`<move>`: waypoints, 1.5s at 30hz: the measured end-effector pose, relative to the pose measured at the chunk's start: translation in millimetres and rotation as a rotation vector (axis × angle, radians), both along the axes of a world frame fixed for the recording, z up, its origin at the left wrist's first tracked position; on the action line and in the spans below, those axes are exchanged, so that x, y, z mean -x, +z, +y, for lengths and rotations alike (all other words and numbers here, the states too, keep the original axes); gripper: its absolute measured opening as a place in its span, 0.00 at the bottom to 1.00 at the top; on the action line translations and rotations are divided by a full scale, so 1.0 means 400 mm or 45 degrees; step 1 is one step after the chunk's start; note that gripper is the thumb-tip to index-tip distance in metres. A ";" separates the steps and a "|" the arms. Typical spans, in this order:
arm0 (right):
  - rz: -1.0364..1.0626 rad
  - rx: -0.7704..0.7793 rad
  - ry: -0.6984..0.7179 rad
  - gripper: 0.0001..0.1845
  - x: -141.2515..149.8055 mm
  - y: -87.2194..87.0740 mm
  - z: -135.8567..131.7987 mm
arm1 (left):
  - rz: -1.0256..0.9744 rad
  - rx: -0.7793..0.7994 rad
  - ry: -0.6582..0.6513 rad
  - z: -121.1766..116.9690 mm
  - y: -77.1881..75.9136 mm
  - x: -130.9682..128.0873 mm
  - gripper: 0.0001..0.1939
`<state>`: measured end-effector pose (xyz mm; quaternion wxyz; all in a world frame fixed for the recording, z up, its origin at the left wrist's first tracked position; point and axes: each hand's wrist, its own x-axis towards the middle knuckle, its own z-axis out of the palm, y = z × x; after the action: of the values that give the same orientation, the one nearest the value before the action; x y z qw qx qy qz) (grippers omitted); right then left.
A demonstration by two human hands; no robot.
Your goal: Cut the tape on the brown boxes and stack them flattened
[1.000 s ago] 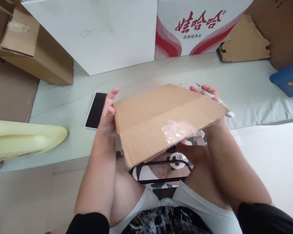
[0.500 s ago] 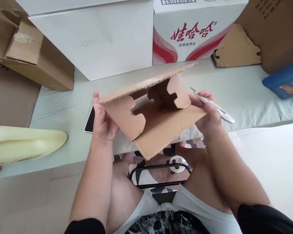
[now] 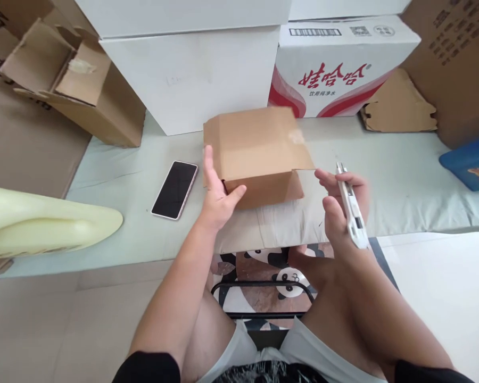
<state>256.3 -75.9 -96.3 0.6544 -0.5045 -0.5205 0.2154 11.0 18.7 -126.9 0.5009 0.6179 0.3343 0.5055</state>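
A small brown cardboard box (image 3: 259,149) rests on the pale green surface (image 3: 399,175) in front of me, clear tape on its top right. My left hand (image 3: 217,194) presses against the box's left near corner, fingers up along its side and thumb on the front face. My right hand (image 3: 341,205) hovers just right of the box and grips a white utility knife (image 3: 351,205), its tip pointing away from me.
A black phone (image 3: 174,189) lies left of the box. Behind stand a white box (image 3: 191,69), a red-and-white printed carton (image 3: 343,69), an open brown carton (image 3: 80,90) and a cardboard scrap (image 3: 399,103). A pale yellow object (image 3: 43,223) juts in at left, a blue item (image 3: 471,162) at right.
The box was held up and turned over in both hands; now it sits on the surface. My right hand has let go of it and keeps the knife, while my left hand stays on the box.
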 end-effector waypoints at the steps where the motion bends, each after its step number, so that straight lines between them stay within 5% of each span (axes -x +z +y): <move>1: 0.034 0.068 0.018 0.21 0.000 -0.013 0.009 | 0.066 -0.050 -0.010 -0.001 -0.006 -0.011 0.62; 7: 0.400 0.341 -0.082 0.26 -0.018 -0.070 0.064 | 0.055 -0.108 -0.137 -0.021 -0.018 -0.019 0.55; 14: 0.552 0.400 0.281 0.29 -0.008 -0.062 0.063 | 0.122 -0.117 -0.156 -0.019 -0.022 -0.007 0.49; 20: 0.519 0.280 0.350 0.30 -0.001 -0.064 0.069 | 0.183 -0.236 -0.056 0.003 -0.045 -0.013 0.49; 23: 0.585 0.371 0.374 0.33 0.005 -0.066 0.075 | 0.173 -0.242 0.090 -0.006 -0.046 -0.018 0.51; 29: 0.580 0.404 0.403 0.31 0.030 -0.054 0.077 | 0.023 -0.070 0.441 -0.027 -0.015 -0.002 0.60; 38: 0.520 0.514 0.385 0.31 0.015 -0.067 0.087 | -0.221 0.187 0.331 -0.024 0.033 0.033 0.66; 45: 0.542 0.533 0.265 0.31 0.010 -0.053 0.083 | -0.165 0.303 0.240 -0.020 0.026 0.046 0.72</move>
<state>252.2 -42.7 -117.5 0.6051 -0.5158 -0.3648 0.4844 -7.5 10.6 -116.7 0.5414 0.4861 0.4152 0.5461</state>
